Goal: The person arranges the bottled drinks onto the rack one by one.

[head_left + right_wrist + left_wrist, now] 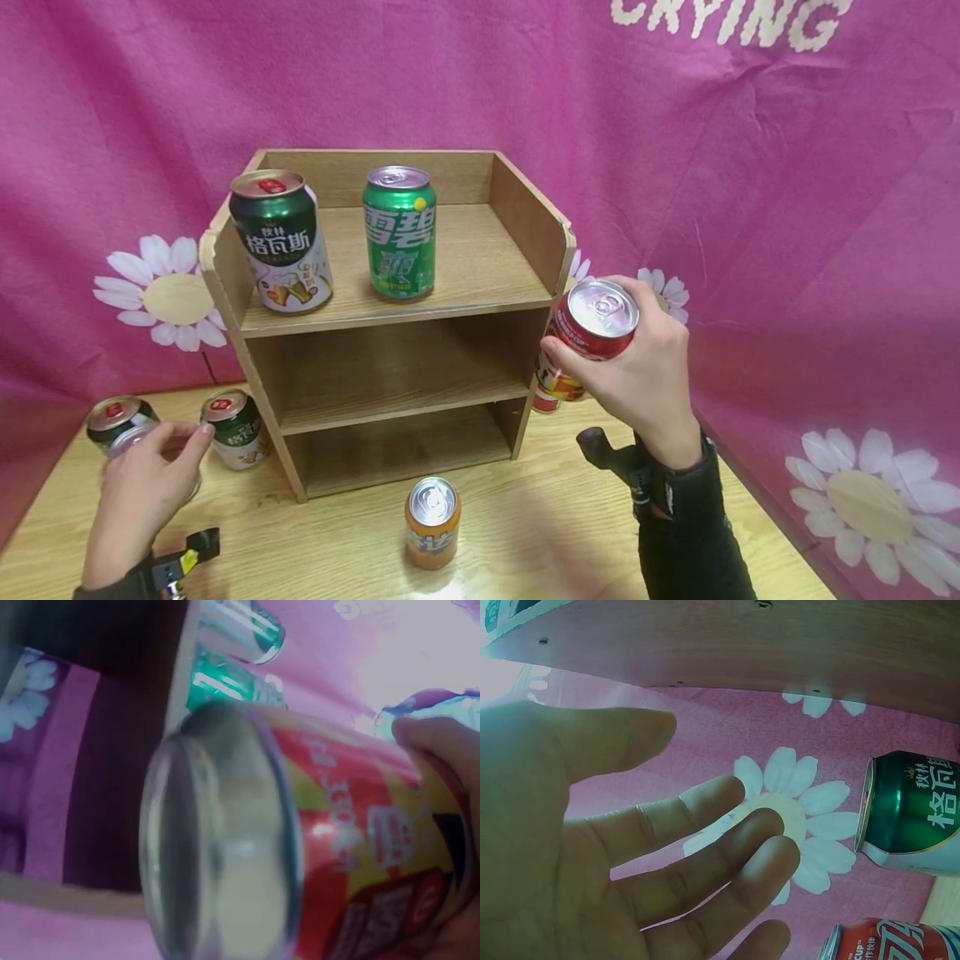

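Right hand (647, 377): you've a grip round the red can (589, 330), up by the shelf's right edge | left hand (152, 477): fingers loosely spread, empty | likely stiff, slick; hold mid-body!

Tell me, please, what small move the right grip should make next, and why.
Probably raise the red-and-yellow can slightly and ease it left over the right side wall: the right grip holds it by that wall, and the wooden top shelf shows bare board to the right of the green Sprite can.
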`<state>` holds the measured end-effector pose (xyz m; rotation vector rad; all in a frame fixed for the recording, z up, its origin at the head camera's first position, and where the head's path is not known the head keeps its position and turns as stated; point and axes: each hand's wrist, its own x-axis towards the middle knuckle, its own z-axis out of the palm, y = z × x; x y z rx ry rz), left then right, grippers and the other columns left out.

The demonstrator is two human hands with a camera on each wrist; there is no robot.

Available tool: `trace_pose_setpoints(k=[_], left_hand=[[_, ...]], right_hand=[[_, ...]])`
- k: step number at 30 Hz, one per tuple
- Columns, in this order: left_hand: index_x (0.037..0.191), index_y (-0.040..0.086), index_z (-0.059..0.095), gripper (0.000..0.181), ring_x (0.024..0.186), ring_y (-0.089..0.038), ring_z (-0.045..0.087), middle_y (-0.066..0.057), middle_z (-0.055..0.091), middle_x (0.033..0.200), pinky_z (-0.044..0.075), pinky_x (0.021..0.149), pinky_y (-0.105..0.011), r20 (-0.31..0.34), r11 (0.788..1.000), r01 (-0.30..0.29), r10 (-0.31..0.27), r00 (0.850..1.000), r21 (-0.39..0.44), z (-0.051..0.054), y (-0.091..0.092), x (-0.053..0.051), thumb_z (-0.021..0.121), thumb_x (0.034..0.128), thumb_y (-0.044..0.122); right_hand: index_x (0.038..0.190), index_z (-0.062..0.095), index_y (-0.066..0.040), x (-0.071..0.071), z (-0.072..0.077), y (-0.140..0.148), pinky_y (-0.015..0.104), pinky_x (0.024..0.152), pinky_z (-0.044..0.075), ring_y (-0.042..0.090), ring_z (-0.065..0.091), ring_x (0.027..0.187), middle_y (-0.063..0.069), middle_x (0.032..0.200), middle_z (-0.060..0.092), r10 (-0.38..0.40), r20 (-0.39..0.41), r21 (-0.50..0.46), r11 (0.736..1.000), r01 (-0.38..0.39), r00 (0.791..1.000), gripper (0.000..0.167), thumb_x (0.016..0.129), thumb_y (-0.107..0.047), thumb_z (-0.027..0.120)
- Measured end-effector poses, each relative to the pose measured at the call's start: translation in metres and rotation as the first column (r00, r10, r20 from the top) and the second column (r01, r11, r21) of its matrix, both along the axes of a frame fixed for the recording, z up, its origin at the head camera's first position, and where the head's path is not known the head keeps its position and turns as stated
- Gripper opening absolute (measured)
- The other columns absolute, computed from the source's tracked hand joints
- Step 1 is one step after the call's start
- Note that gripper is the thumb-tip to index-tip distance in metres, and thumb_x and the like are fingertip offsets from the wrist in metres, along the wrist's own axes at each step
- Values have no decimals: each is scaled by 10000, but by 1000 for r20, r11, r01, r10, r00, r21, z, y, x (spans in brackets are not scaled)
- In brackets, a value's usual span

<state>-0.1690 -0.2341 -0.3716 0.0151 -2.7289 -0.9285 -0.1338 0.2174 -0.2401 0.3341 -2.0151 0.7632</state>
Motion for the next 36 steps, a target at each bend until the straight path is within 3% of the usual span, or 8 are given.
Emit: trace_pose_setpoints(k=[6,13,24,27,33,36], left_hand=[[1067,-38,602,413,935,-464,574,-277,641,997,400,733,-520,-4,1000,6,-6,1000,13,0,1,0,473,978,344],[1078,-43,594,426,936,-457,565,-288,632,999,388,754,-527,16,1000,3,-3,1000,19,-2,1,0,472,977,352],[1042,-38,615,399,885,-431,595,-255,655,942,414,691,-449,-4,1000,4,-4,1000,17,-8,4,0,490,969,334],[1058,-41,612,406,908,-443,583,-268,647,966,408,708,-473,-3,1000,10,-10,1000,16,-7,4,-1,484,972,335],[1082,-46,597,422,928,-453,566,-287,631,994,402,729,-512,14,1000,13,-13,1000,7,-4,2,-3,472,977,343],[1080,-47,597,422,918,-446,569,-284,631,988,400,720,-495,12,1000,17,-17,1000,6,-3,3,-3,471,978,342]], right_hand=[[1103,584,-9,-15,30,-17,321,717,501,176,644,837,76,917,681,14,4,-46,999,-14,1000,665,593,-302,893],[1135,554,-57,-36,53,-41,249,748,528,114,647,870,49,973,675,-4,108,-76,997,12,994,688,659,-476,820],[1162,540,-60,-73,58,-59,240,740,518,142,649,880,44,1002,679,-70,191,-21,997,76,979,731,685,-570,755],[1178,533,-62,-80,60,-62,240,745,515,143,647,889,42,1019,675,-99,225,-16,994,105,969,744,695,-592,733],[1197,512,-75,-90,63,-65,259,765,512,155,641,910,43,1042,668,-167,299,-14,984,179,940,767,698,-625,704],[1206,488,-76,-93,61,-66,267,770,519,164,636,914,49,1056,652,-171,299,-32,982,188,939,767,707,-617,702]])
